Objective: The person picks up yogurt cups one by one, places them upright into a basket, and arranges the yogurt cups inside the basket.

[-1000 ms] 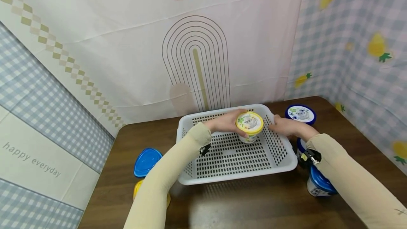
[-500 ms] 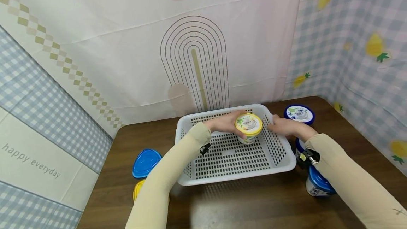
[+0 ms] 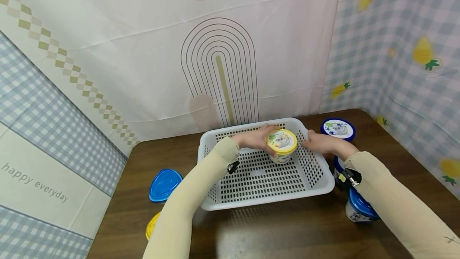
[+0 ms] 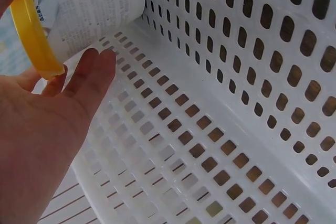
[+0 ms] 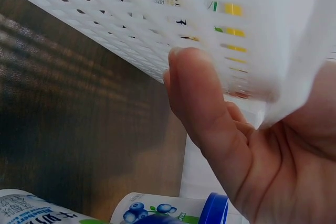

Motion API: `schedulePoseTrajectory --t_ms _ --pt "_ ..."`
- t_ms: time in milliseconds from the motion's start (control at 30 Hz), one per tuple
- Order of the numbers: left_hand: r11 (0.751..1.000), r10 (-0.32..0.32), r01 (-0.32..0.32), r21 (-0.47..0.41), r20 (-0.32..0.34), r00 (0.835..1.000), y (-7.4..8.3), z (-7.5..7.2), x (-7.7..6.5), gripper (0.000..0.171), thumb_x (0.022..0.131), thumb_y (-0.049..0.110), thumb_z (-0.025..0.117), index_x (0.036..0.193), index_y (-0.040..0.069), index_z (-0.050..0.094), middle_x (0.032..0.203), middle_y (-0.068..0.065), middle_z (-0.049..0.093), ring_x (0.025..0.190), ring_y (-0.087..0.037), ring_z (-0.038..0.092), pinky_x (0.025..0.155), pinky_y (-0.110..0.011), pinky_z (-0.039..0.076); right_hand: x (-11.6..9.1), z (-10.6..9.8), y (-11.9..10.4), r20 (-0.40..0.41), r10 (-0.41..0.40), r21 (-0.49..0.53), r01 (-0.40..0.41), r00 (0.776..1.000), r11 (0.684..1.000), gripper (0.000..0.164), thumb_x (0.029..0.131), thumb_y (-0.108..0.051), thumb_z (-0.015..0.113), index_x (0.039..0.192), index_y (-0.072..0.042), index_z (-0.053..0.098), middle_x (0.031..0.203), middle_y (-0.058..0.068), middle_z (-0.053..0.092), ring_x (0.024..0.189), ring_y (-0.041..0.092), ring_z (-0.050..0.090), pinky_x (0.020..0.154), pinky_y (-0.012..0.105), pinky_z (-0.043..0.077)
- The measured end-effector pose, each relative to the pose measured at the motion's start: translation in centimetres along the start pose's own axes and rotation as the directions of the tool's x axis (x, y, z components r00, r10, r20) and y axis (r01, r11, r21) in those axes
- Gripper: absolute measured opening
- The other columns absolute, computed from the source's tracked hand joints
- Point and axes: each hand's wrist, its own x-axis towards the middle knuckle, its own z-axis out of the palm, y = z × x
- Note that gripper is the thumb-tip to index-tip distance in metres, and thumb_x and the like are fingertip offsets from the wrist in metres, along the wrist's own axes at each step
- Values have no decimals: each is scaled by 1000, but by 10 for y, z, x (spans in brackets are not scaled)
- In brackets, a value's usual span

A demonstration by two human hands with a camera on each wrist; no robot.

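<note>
In the head view my left hand (image 3: 253,138) holds a white yogurt tub with a yellow lid (image 3: 282,141) inside a white perforated plastic basket (image 3: 267,198), towards its right end. The left wrist view shows the tub (image 4: 94,11) tilted close above the basket floor, with the fingers (image 4: 97,72) under its side and the yellow lid rim by the palm. My right hand (image 3: 321,142) grips the basket's right rim. Seen from the right wrist, one digit lies along the outer perforated wall, and the rim (image 5: 299,77) runs in front of the palm.
Tubs with blue lids stand right of the basket, one at the back (image 3: 338,128) and another nearer (image 3: 361,208), partly under the right sleeve. Left of the basket are a blue-lidded container (image 3: 165,185) and a yellow-lidded one (image 3: 152,225), half hidden by the left sleeve. A curtain hangs behind.
Both hands keep their hold in nearly the same places. The yellow-lidded container beside my left sleeve has shifted slightly left. The head view has moved a little.
</note>
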Motion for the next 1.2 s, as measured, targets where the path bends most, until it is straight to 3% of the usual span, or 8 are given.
schedulePoseTrajectory --t_ms 267,667,1200 --pt "1000 23 -22 5 -12 1000 -1 -1 2 104 79 33 86 161 19 22 159 -5 29 142 -20 33 117 -45 28 -1 0 -1 -2 7 -7 -7 1000 1000 61 107 -19 35 140 23 5 100 27 58 78 27 72 65 42 61" --pt "999 35 -35 -17 0 999 4 -1 4 103 80 30 84 162 20 21 163 -5 24 147 -21 26 119 -47 23 -1 1 -2 4 11 17 -11 1000 1000 62 108 -19 35 141 23 3 99 27 59 78 28 72 66 42 61" --pt "998 65 -65 -4 -31 997 7 -1 7 104 79 28 87 161 20 23 161 -5 28 144 -18 32 119 -42 25 -2 1 -2 0 14 11 -14 1000 1000 64 107 -19 35 141 23 1 101 28 57 79 28 72 67 42 61"
